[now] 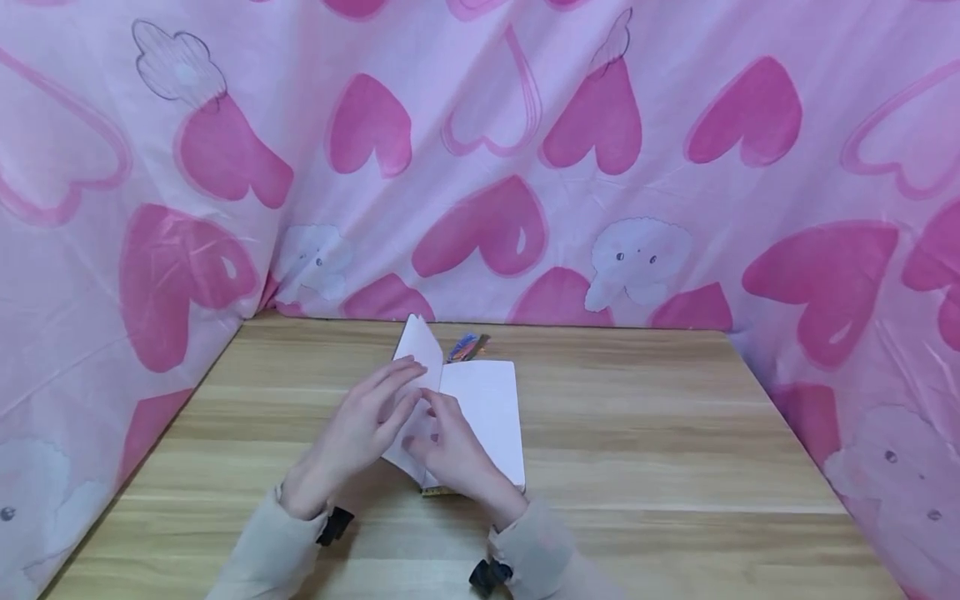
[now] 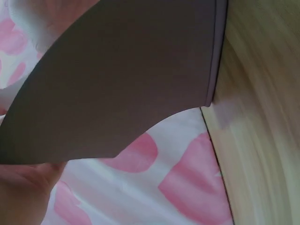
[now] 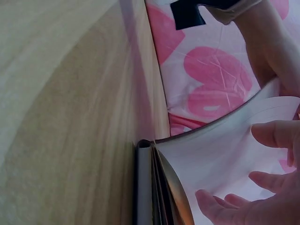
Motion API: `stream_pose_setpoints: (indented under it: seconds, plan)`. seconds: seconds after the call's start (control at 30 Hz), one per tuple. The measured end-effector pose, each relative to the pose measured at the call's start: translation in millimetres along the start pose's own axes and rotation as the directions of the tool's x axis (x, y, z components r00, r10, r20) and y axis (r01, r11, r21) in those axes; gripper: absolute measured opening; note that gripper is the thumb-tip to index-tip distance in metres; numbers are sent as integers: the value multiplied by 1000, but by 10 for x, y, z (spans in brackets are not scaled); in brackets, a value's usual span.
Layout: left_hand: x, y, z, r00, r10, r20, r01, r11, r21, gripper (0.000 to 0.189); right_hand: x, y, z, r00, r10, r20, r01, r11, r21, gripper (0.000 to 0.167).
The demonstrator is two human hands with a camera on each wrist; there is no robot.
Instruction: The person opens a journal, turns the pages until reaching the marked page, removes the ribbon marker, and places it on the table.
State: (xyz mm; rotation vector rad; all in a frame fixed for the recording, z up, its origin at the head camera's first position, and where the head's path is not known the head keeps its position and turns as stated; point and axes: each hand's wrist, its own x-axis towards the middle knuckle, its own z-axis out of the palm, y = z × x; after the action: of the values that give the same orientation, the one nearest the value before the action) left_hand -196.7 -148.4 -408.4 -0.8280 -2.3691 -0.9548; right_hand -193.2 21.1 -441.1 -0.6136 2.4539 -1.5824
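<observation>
Holds the right hand (image 1: 455, 442) near the raised leaf (image 1: 417, 346), with thumb and fingers parted, slightly bent, and nothing plainly caught between them. Lays the left hand (image 1: 360, 421) against the inner side of the raised cover (image 2: 126, 79), with fingers nearly straight, in a loose, uncurled grip. With fingertips crowded together in the head view, cannot tell of any fine pinch on a paper edge.

Under both hands, on the bench (image 1: 675, 450), the notebook (image 1: 480, 392), open: left side tilted up, right side flat.

Should handle as a light load, with a fairly stiff cover and thin, supple leaves, apt to crease under a hard pinch. Best to take the cover by its outer edge, away from the spine (image 3: 143, 183), and to lift a single leaf lightly at an outer corner, given smooth, slippery-looking paper. Steady the flat right side with a palm meanwhile.

Just beyond the top edge, some coloured strips (image 1: 468, 347), too small to identify. Past the bench, a pink cloth (image 1: 480, 292) printed with hearts.
</observation>
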Motion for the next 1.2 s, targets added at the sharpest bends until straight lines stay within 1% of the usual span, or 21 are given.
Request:
stream_pose_setpoints:
  seconds: [0.07, 0.1, 0.23, 0.33, 0.43, 0.5, 0.53, 0.57, 0.63, 0.7, 0.73, 0.77, 0.83, 0.9, 0.97, 1.07, 1.13, 1.2]
  plan:
    - [-13, 0, -1, 999, 40, 1, -40, 999, 27, 29, -16, 1, 26, 1000, -19, 18, 20, 999, -39, 61]
    - [-21, -7, 1, 998, 62, 7, -62, 997, 43, 27, -22, 6, 38, 999, -40, 24, 42, 997, -65, 60]
    - [-44, -12, -18, 992, 112, 66, -119, 985, 124, 22, -41, 16, 65, 994, -102, 48, 107, 985, -135, 61]
    - [-47, 28, -52, 985, 120, 124, -142, 971, 192, 19, -49, 23, 73, 988, -135, 70, 144, 977, -156, 63]
    - [-48, 92, -77, 972, 158, 173, -198, 948, 250, 17, -60, 20, 65, 982, -154, 106, 169, 974, -154, 64]
    - [-48, 139, -81, 963, 187, 194, -235, 934, 270, 15, -64, 17, 50, 976, -172, 134, 195, 965, -175, 63]
    - [-52, 160, -81, 960, 196, 200, -247, 929, 277, 16, -64, 11, 36, 971, -181, 154, 209, 959, -192, 63]
    - [-56, 180, -79, 960, 192, 204, -246, 926, 285, 17, -64, 6, 21, 967, -187, 172, 222, 950, -218, 64]
    - [-70, 210, -73, 964, 156, 213, -216, 929, 299, 20, -70, 8, -16, 959, -193, 205, 247, 926, -286, 62]
    - [-104, 214, -64, 967, 86, 241, -163, 931, 325, 25, -81, 10, -60, 956, -174, 235, 250, 903, -350, 60]
    - [-126, 212, -63, 964, 37, 262, -127, 933, 336, 27, -92, 15, -80, 954, -160, 252, 249, 892, -378, 59]
    - [-144, 211, -59, 960, -10, 280, -92, 933, 348, 28, -105, 23, -98, 954, -143, 265, 243, 885, -396, 58]
    - [-174, 210, -54, 943, -87, 322, -41, 928, 370, 30, -132, 40, -132, 949, -119, 293, 240, 874, -422, 57]
    - [-191, 203, -50, 930, -136, 340, -3, 925, 379, 32, -151, 40, -172, 940, -115, 320, 255, 862, -439, 58]
    - [-183, 205, -49, 924, -164, 346, 18, 921, 389, 35, -158, 32, -220, 930, -122, 345, 280, 846, -454, 57]
    - [-162, 190, -49, 912, -195, 361, 32, 911, 411, 36, -154, -9, -313, 923, -115, 368, 293, 829, -476, 56]
    - [-143, 185, -53, 899, -222, 378, 39, 900, 435, 37, -146, -32, -374, 923, -95, 374, 284, 823, -492, 57]
    - [-124, 180, -58, 882, -253, 397, 47, 887, 460, 37, -137, -42, -430, 929, -70, 364, 261, 819, -511, 58]
